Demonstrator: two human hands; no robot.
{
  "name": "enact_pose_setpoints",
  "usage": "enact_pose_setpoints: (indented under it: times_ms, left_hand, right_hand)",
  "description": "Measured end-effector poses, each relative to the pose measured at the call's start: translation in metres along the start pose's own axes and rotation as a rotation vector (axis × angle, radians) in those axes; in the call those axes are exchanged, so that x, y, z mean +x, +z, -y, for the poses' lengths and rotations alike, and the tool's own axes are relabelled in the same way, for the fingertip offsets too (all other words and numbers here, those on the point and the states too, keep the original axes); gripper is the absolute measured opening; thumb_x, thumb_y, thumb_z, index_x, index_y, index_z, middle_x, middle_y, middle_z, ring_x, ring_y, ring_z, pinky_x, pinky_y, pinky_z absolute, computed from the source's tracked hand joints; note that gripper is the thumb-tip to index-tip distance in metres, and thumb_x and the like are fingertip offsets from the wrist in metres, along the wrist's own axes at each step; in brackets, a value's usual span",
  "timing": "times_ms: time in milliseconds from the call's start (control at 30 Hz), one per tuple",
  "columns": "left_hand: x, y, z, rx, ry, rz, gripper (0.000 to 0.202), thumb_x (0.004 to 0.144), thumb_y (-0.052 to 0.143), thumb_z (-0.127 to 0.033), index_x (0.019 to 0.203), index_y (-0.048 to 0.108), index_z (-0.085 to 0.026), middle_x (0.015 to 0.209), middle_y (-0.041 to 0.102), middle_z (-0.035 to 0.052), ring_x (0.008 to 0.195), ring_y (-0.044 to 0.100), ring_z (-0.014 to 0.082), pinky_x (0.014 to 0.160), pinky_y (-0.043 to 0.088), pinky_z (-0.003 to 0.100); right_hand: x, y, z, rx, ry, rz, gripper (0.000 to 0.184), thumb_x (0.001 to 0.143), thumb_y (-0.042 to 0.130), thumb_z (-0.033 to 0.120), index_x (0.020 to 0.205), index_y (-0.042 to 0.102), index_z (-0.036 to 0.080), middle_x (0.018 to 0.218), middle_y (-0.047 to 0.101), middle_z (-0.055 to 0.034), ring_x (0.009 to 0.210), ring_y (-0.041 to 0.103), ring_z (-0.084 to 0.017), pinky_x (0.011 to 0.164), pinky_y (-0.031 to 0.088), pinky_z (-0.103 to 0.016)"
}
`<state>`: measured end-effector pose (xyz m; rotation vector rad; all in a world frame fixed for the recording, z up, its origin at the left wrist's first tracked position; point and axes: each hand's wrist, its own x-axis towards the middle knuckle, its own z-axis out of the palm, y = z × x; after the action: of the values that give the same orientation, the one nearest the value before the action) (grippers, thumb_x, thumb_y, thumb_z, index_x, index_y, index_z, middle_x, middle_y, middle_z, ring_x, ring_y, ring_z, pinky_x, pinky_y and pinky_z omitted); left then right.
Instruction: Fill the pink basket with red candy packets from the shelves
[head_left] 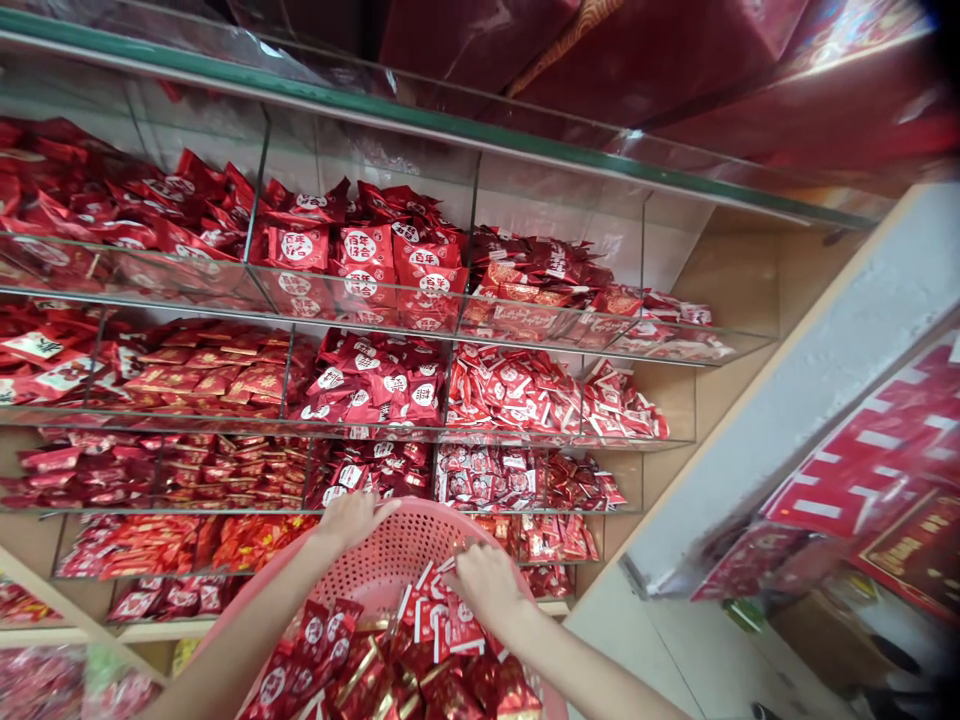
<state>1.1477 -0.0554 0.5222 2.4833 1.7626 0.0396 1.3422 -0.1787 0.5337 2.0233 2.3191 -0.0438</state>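
A pink perforated plastic basket point(382, 555) is in front of me at the bottom of the view, tilted towards me. Inside it lie dark red packets with white round labels point(319, 640), gold-trimmed red packets point(397, 685) and small red-and-white packets point(446, 620). My left hand point(352, 522) is closed on the basket's far left rim, its thumb stretched along the edge. Over the right side of the basket, my right hand point(484, 580) has its fingers curled, right beside the small red-and-white packets. Whatever those fingers hold is hidden.
Stepped shelves with glass fronts point(360, 318) and dividers hold red packets point(360, 255) sorted by kind. Overhead runs a thick glass shelf edge point(420, 120) below large red boxes point(480, 40). To the right are a wall point(750, 410), red hanging packs point(862, 450) and tiled floor point(637, 650).
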Motion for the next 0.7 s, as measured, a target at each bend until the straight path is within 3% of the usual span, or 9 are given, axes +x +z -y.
enact_pose_setpoints:
  times_ms: [100,200,333,467,700]
  left_hand:
    - [0.000,0.001,0.000,0.008,0.012,-0.005,0.077,0.073,0.011,-0.069,0.086,0.062,-0.013,0.083,0.065,0.0165,0.085,0.060,0.0282,0.074,0.042,0.038]
    - [0.000,0.001,0.001,0.022,0.017,-0.004,0.077,0.073,0.010,-0.069,0.086,0.062,-0.014,0.083,0.065,0.0167,0.085,0.060,0.0285,0.074,0.042,0.039]
    - [0.000,0.001,0.001,0.016,0.011,-0.003,0.078,0.073,0.009,-0.069,0.085,0.063,-0.014,0.082,0.065,0.0169,0.085,0.060,0.0289,0.074,0.042,0.039]
    - [-0.001,0.001,0.001,0.016,0.023,-0.011,0.078,0.073,0.008,-0.068,0.085,0.062,-0.014,0.082,0.065,0.0166,0.084,0.060,0.0287,0.073,0.042,0.039]
    - [-0.002,-0.001,0.000,-0.005,0.034,-0.008,0.077,0.074,0.009,-0.067,0.086,0.062,-0.014,0.084,0.065,0.0170,0.085,0.060,0.0285,0.074,0.041,0.039]
  right_hand:
    - [0.000,-0.039,-0.015,0.094,-0.030,-0.151,0.032,0.083,0.042,0.040,0.081,0.062,0.015,0.079,0.064,-0.0099,0.073,0.061,-0.021,0.062,0.043,-0.029]
    - [0.009,-0.094,-0.036,0.194,-0.026,-0.385,0.037,0.087,0.030,0.042,0.079,0.058,0.017,0.076,0.062,-0.0062,0.068,0.058,-0.016,0.060,0.040,-0.026]
    - [0.035,-0.148,-0.056,0.282,0.038,-0.700,0.038,0.083,0.036,0.045,0.105,0.047,0.016,0.095,0.056,-0.0099,0.082,0.055,-0.019,0.067,0.040,-0.029]
    - [0.065,-0.162,-0.057,0.294,0.079,-0.708,0.059,0.073,0.048,0.053,0.118,0.037,0.017,0.109,0.047,-0.0136,0.094,0.051,-0.025,0.070,0.041,-0.034]
    - [0.090,-0.157,-0.068,0.371,-0.006,-0.622,0.040,0.076,0.049,0.042,0.109,0.045,0.020,0.102,0.049,-0.0078,0.090,0.052,-0.019,0.075,0.040,-0.031]
